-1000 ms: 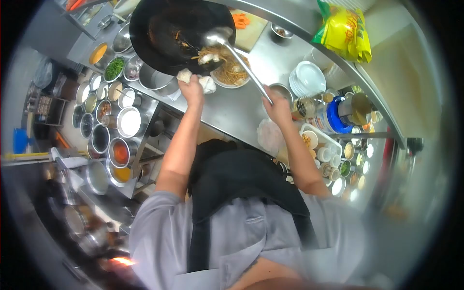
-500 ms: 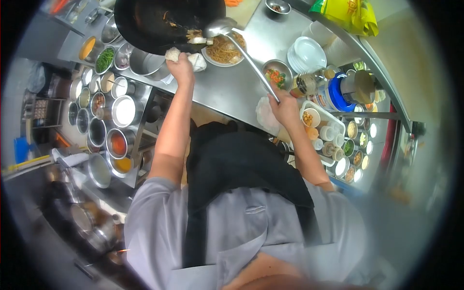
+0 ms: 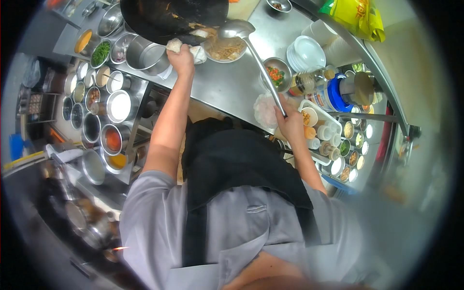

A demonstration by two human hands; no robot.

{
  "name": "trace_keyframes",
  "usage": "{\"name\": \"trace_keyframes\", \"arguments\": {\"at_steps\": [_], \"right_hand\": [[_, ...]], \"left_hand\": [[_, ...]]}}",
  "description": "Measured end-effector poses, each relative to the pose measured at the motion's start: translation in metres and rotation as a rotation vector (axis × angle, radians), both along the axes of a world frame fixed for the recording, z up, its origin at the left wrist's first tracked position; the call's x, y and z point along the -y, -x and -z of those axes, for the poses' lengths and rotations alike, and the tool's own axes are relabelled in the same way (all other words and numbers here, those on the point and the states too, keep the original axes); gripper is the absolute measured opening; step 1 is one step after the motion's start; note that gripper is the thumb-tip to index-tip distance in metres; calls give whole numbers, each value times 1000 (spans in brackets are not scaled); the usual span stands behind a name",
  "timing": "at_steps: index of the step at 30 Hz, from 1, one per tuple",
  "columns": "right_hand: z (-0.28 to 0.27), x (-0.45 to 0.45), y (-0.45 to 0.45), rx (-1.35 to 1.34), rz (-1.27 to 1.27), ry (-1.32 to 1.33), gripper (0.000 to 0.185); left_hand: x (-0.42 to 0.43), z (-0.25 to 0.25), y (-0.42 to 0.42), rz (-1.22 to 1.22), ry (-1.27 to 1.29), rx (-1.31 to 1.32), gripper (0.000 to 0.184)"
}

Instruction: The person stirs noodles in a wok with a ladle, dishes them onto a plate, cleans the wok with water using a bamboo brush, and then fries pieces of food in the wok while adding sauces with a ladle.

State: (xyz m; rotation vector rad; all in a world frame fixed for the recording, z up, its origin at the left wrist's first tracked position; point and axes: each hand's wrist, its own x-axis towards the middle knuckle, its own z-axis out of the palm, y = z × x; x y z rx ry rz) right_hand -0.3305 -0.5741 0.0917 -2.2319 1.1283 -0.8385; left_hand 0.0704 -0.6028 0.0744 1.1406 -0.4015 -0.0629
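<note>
A black wok (image 3: 159, 19) is tilted over a plate of noodles (image 3: 225, 50) at the counter's top middle. My left hand (image 3: 181, 63) is closed round the wok's near edge, with a folded white cloth (image 3: 197, 54) in its grip. Some food clings to the wok's inside near its lower lip. My right hand (image 3: 290, 122) grips the end of a long metal ladle (image 3: 263, 66). The ladle's bowl hangs beside the wok's lip, above the noodles, and covers part of the plate.
On the left stand several metal pots of ingredients (image 3: 111, 138) and a bowl of chopped greens (image 3: 101, 52). Near my right hand are a bowl of diced vegetables (image 3: 276, 76), stacked white plates (image 3: 308, 52), a blue-lidded jar (image 3: 333, 92) and a white tray of small containers (image 3: 325, 140).
The ladle's bowl has moved right and slightly down, away from the wok's inside, and my right hand has drawn lower. The food at the wok's lip has shifted; my left hand keeps its hold.
</note>
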Motion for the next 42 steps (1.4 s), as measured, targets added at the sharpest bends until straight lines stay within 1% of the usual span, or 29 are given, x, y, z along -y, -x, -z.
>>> {"name": "trace_keyframes", "arguments": {"at_steps": [2, 4, 6, 7, 8, 9, 10, 11, 12, 14, 17, 19, 22, 26, 28, 32, 35, 36, 38, 40, 42], "right_hand": [[5, 2, -1, 31, -9, 23, 46], [6, 8, -13, 70, -20, 45, 46], [6, 26, -43, 24, -40, 67, 45], [8, 35, -63, 70, -66, 126, 45], [12, 47, -83, 117, -94, 187, 45], [15, 58, -99, 122, -96, 192, 45], [19, 67, -112, 49, -112, 167, 47], [23, 73, -120, -24, -127, 144, 48], [28, 74, -120, -21, -129, 149, 48], [38, 76, -114, 51, -156, 171, 49], [48, 67, -79, 99, -156, 209, 48], [50, 55, -52, 58, -136, 196, 47], [44, 39, -32, 17, -82, 158, 47], [43, 25, -15, 19, -29, 68, 48], [43, 18, -7, 26, -27, 75, 48], [42, 9, 7, 53, -6, 69, 47], [35, 17, -18, 83, -6, 35, 46], [31, 24, -31, 85, -6, 31, 46], [24, 44, -63, -4, -46, 123, 46], [38, 66, -92, 124, -110, 114, 46], [30, 78, -119, 111, -116, 104, 46]], "left_hand": [[1, -4, 4, -42, -34, -4, 41], [1, -5, 3, -60, -71, 49, 42], [0, -4, 3, -22, -35, 31, 42], [1, -4, 3, 19, 2, 10, 42], [1, -8, 5, 17, 6, 14, 42], [0, -12, 8, -35, -38, 28, 42], [-1, -13, 10, -87, -84, 41, 41], [-1, -14, 9, -89, -80, 45, 41], [1, -11, 7, -51, -27, 40, 41], [4, -5, 1, -22, 32, 33, 40], [5, -2, -5, -30, -1, 10, 40], [4, -11, 0, -19, 43, -33, 40], [9, -9, -7, -2, 57, -17, 42], [4, -16, 3, -45, 5, -20, 42], [-2, -28, 13, -49, -13, -31, 42], [9, -3, -7, -60, -40, 4, 40], [11, 7, -15, -60, -73, 43, 43], [13, 9, -15, -64, -49, 42, 43], [11, 8, -10, -65, -28, 45, 43], [9, -3, -3, -53, -29, 2, 42], [9, -5, -1, -28, 5, -13, 41]]}}
